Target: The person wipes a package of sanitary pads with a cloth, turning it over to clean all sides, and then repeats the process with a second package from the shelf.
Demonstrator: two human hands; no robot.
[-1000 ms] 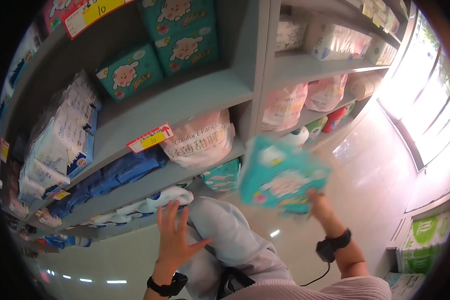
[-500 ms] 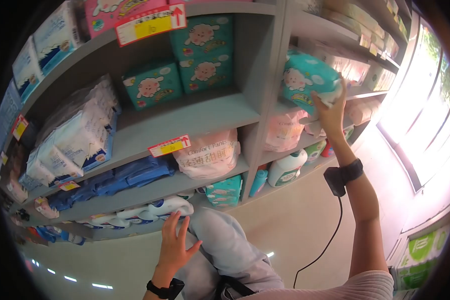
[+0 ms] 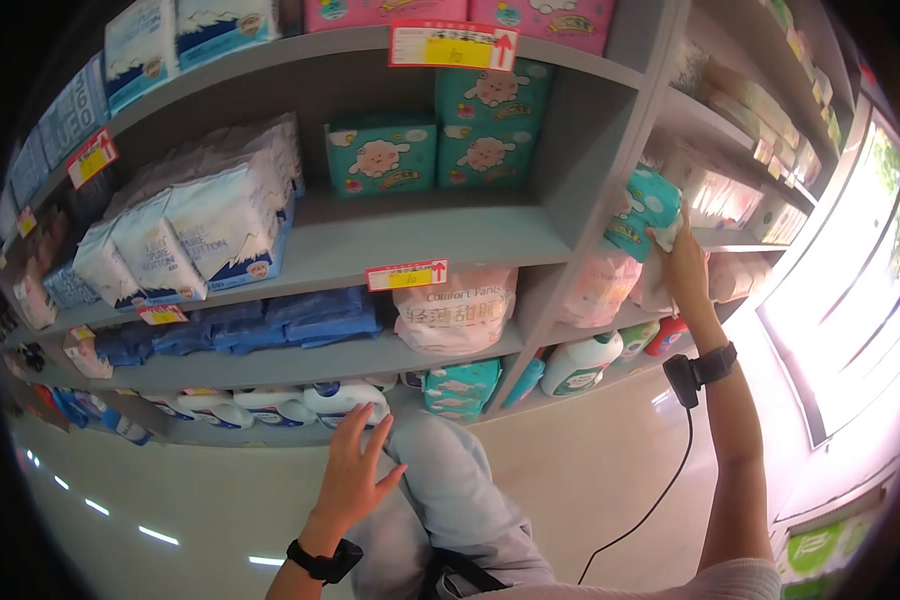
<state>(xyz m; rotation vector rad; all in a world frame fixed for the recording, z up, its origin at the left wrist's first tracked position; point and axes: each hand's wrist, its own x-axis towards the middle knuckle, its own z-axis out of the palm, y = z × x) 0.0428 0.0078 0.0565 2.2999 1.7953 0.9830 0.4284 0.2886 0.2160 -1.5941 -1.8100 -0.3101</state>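
- The teal package (image 3: 642,212) is a compact, boxy pack in a bright teal wrapper, with a slight shine along its upper side.
- Its front carries a pale, rounded cartoon figure with yellowish lettering below; the print is too small and soft to read.
- A whitish area shows at the end by the fingers, which hide part of that end.
- The pack is tilted, and its wrapper matches the stacked teal packs (image 3: 488,155) and the single teal pack (image 3: 382,155) in the compartment to the left.
- It is at the opening of the right-hand shelf column, just beside the upright divider (image 3: 622,150) and above a pink bag (image 3: 602,290). Whether it touches a shelf cannot be told.
- The right hand (image 3: 682,262) has its fingers bent and closed around the near right end of the pack, gripping it; the far fingertips are hidden.
- A black device (image 3: 698,375) is strapped on the right wrist, with a thin cable (image 3: 660,492) hanging from it.
- The left hand (image 3: 352,475) is open and empty, fingers loosely spread and thumb apart, near the person's knee (image 3: 435,450) and in front of the white bottles (image 3: 275,405) on the bottom shelf.
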